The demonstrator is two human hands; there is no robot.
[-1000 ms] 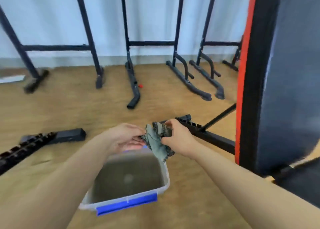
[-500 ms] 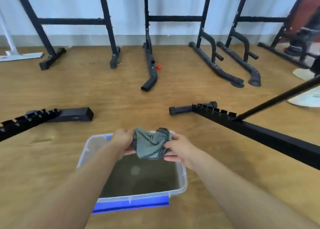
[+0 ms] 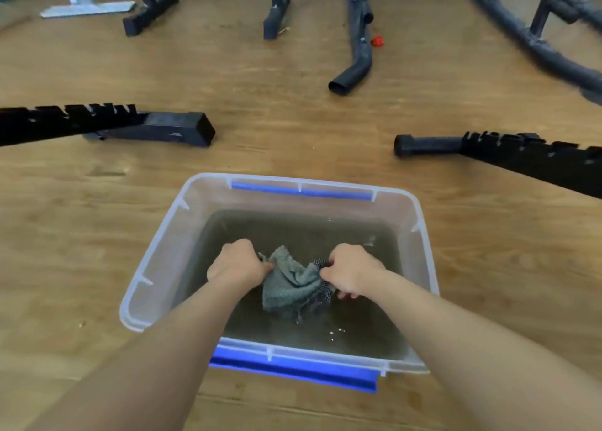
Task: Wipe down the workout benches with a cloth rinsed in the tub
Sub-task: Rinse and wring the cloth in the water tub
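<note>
Cloth: lower than half a second ago, down from rim height to inside the tub; grey-green with a dark dotted edge, bunched between the two hands, lower folds reaching the water, depth of dip not clear.
Left hand: also lower than before, now inside the tub walls; fingers curled, gripping the left end of the cloth, knuckles up.
Right hand: likewise dropped into the tub; fingers curled round the right end of the cloth, pinching the dotted edge.
Tub: clear plastic, rectangular, standing on the floor; larger and more central in the view than before.
Water: murky grey, covering the tub bottom, small bright glints just below the cloth.
Near latch: blue, along the tub's near rim, partly hidden by the left forearm.
Far latch: blue, along the far rim.
Floor: light wood boards.
Left notched bar: black, lying on the floor beyond the tub to the left, well apart from it.
Right notched bar: black, on the floor beyond the tub to the right, apart from it.
Bent black tube: on the floor further back, open end toward the camera.
Red cap: small, just beside that tube.
White base: flat, far left at the top edge.
</note>
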